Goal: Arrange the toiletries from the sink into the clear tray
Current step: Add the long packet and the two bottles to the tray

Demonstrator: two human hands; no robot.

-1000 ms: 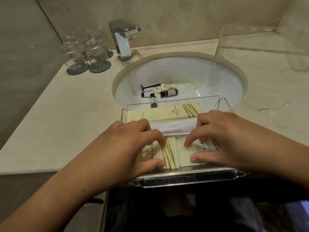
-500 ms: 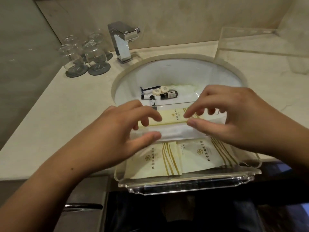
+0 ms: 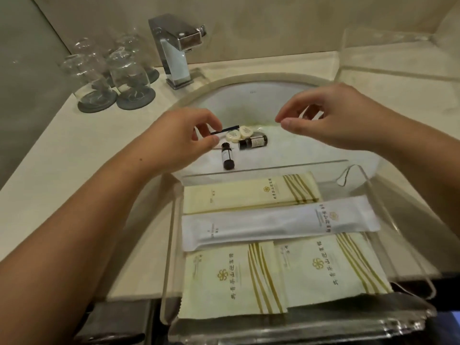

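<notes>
The clear tray (image 3: pixel 171 220) sits across the front edge of the white sink (image 3: pixel 249 100). It holds a long cream packet (image 3: pixel 249 195), a long white packet (image 3: pixel 273 222) and two square cream packets (image 3: pixel 224 277) (image 3: pixel 328 265). In the sink basin lie a thin black stick (image 3: pixel 229 128), two round soaps (image 3: pixel 232 135) (image 3: pixel 246 131) and two small dark bottles (image 3: pixel 227 155) (image 3: pixel 254 141). My left hand (image 3: pixel 184 135) hovers over the basin, thumb and forefinger apart, covering the stick's left end. My right hand (image 3: pixel 331 120) hangs above the basin's right side, fingers loosely curved, holding nothing.
A chrome faucet (image 3: pixel 174 51) stands behind the sink. Upturned glasses (image 3: pixel 124 75) on dark coasters stand at the back left of the beige counter (image 3: pixel 74 145). A clear acrylic stand (image 3: pixel 398 53) occupies the back right corner.
Both hands lifted off the packets in the tray and moved forward over the sink basin. The packets now lie uncovered in the tray.
</notes>
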